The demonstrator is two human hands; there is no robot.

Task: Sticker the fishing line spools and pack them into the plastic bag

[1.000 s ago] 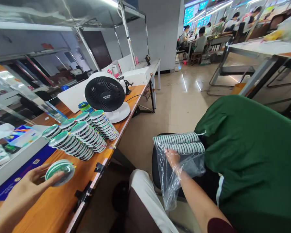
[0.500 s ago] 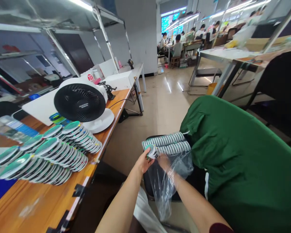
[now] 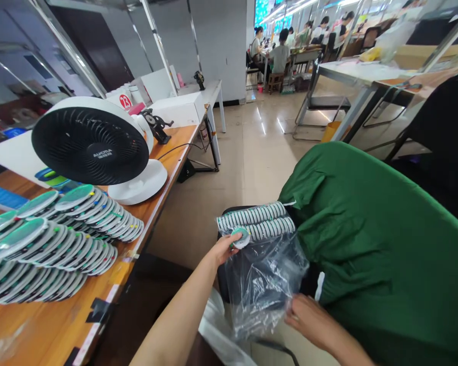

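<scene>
My left hand (image 3: 225,248) grips a round disc (image 3: 240,238) with a green and white face, at the near left end of two rows of discs (image 3: 267,227). The rows lie side by side on a dark seat. Below them a clear plastic bag (image 3: 265,284) spreads towards me. My right hand (image 3: 307,315) is closed on the bag's lower right edge, its fingers slightly blurred. A green cloth (image 3: 374,244) drapes just right of the rows.
A wooden table (image 3: 137,272) on the left carries several stacks of similar discs (image 3: 57,244) and a white fan (image 3: 137,183). Black chairs and another table (image 3: 351,73) stand at the right. Several people sit at benches far back.
My right hand has moved from beside the disc down and right to the bag's lower edge, and the bag is spread wider. The view has shifted slightly; my left hand still holds the disc.
</scene>
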